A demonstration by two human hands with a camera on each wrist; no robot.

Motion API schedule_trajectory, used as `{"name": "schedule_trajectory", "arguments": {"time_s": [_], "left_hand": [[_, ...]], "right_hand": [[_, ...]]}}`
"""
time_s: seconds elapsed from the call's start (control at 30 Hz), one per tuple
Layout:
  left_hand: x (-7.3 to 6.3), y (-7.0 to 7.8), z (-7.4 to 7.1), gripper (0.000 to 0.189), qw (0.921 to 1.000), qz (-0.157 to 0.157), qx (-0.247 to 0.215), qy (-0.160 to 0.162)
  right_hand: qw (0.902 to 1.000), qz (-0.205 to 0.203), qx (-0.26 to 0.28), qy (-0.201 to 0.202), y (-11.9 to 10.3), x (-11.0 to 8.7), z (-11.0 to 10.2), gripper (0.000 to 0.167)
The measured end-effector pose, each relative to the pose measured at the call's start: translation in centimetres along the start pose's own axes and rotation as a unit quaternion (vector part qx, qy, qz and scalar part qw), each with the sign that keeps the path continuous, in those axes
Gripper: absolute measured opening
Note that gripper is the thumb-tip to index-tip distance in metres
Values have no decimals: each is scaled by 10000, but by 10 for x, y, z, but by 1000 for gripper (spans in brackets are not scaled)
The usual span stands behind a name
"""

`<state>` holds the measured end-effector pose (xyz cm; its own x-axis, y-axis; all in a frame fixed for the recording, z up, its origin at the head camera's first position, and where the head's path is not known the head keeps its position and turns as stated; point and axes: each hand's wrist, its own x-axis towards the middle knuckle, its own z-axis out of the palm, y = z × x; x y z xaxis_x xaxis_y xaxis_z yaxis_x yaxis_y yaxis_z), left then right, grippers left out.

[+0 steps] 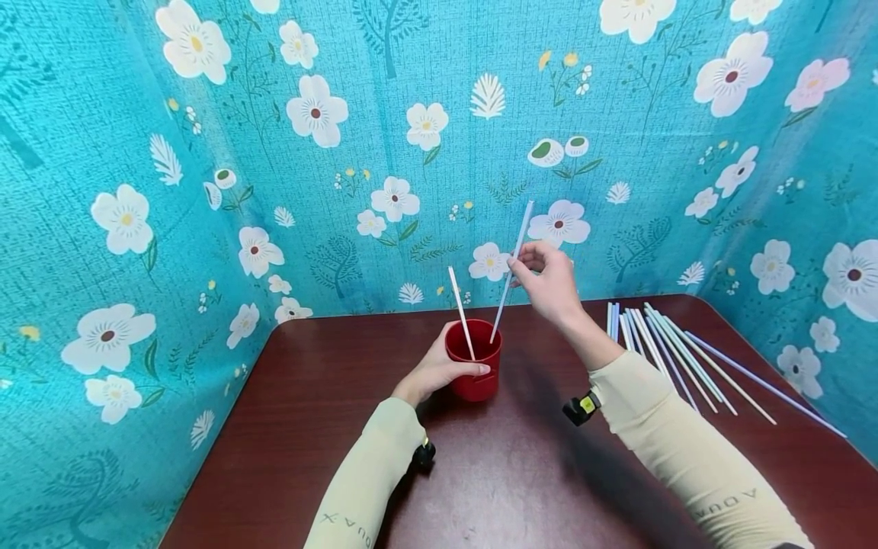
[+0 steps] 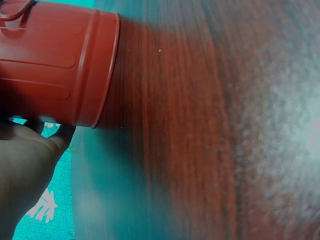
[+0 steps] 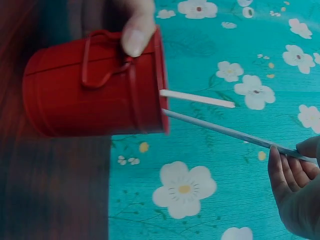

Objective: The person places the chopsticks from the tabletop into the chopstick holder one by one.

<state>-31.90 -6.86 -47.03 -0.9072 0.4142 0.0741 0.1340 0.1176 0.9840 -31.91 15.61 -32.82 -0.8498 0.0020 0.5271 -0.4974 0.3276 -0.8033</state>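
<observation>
A small red bucket (image 1: pixel 475 387) with a handle stands upright on the table. My left hand (image 1: pixel 439 367) grips its side, the thumb (image 3: pixel 135 42) lying near the rim in the right wrist view. One white straw (image 1: pixel 458 296) leans in the bucket, its top sticking out. Above and right of the rim, my right hand (image 1: pixel 549 280) pinches a light blue straw (image 1: pixel 524 225) between thumb and fingers. That straw slants down, with its lower end at the bucket's mouth. The left wrist view shows the bucket's lower wall (image 2: pixel 55 60) and part of the left hand (image 2: pixel 25 160).
A loose fan of pastel straws (image 1: pixel 693 362) lies on the right of the dark wooden table (image 1: pixel 309 396), partly behind the right forearm. A teal flowered cloth (image 1: pixel 384 259) hangs behind and on both sides of the table.
</observation>
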Motion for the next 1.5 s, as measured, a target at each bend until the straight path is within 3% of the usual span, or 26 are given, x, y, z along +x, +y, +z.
{"name": "schedule_trajectory", "arguments": {"time_s": [0.33,0.7,0.8,1.1,1.5], "left_hand": [[2,0,-1,86,10000,-18,-7,-8],[2,-1,1,87,10000,-53,-20,2],[2,0,1,87,10000,-32,-17,-2],[0,1,2,88,10000,-37,-46,-67],[1,1,2,89,10000,52,-67,-20]], "right_hand": [[9989,109,-320,-330,25,-4,10,17],[9921,444,-482,-1072,47,-17,29,11],[9909,412,-552,-1155,51,-19,34,10],[9800,396,-1417,-1339,62,-25,41,10],[9789,607,-1379,-1380,62,-27,47,11]]}}
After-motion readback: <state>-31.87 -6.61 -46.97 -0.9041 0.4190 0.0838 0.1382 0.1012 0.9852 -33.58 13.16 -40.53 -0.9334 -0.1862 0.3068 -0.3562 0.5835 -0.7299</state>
